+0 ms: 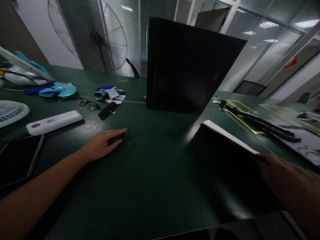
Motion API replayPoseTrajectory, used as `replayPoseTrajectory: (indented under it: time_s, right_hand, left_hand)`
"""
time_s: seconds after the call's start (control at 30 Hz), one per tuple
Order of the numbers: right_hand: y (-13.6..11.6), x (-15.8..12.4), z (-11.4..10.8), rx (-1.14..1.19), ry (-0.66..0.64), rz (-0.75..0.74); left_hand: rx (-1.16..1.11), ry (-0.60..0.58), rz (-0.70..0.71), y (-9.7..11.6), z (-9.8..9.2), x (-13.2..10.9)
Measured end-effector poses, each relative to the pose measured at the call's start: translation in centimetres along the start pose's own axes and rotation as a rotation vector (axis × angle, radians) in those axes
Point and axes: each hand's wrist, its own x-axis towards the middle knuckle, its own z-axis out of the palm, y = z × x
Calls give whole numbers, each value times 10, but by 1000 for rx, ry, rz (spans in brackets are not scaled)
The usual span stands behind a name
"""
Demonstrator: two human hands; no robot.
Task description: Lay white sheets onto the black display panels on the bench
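My left hand (101,145) rests on the green table with its fingers stretched out and nothing in them. On the right, my right hand (287,180) grips the outer edge of a black folder (232,166), tilted over the table's near side. White paper shows along the folder's upper edge. The fingers under it are hidden. A large black upright panel (190,66), perhaps a file box, stands on the table beyond both hands, touched by neither. Closest to my left hand lie a small black object (108,110) and a white oblong device (55,122).
A dark-screened tablet or phone (21,160) lies at the left, near a white slotted basket (12,113). Glasses (88,104), a light-blue fan blade (60,90) and cloths (111,92) sit farther back. A long black bar (260,123) lies right. A standing fan (100,40) is behind.
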Motion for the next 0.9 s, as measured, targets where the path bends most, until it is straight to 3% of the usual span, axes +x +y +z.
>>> replayPoseTrajectory:
  time_s: [0.2,0.37,0.7,0.8,0.9]
  right_hand:
    - [19,38,29,-181,-7,-64]
    - [43,59,41,-239,67,6]
    - [79,98,24,-299,103,112]
    - [68,103,10,-316,119,144]
    - [41,104,-10,-288,155,121]
  left_hand:
    - [-19,-8,-75,-2,-1,-1]
    - [-13,-13,-88,2,-2,-2]
    - [-83,-17,-150,5,-6,1]
    - [-82,-37,-180,5,-5,3]
    - [-77,-57,-223,5,-4,4]
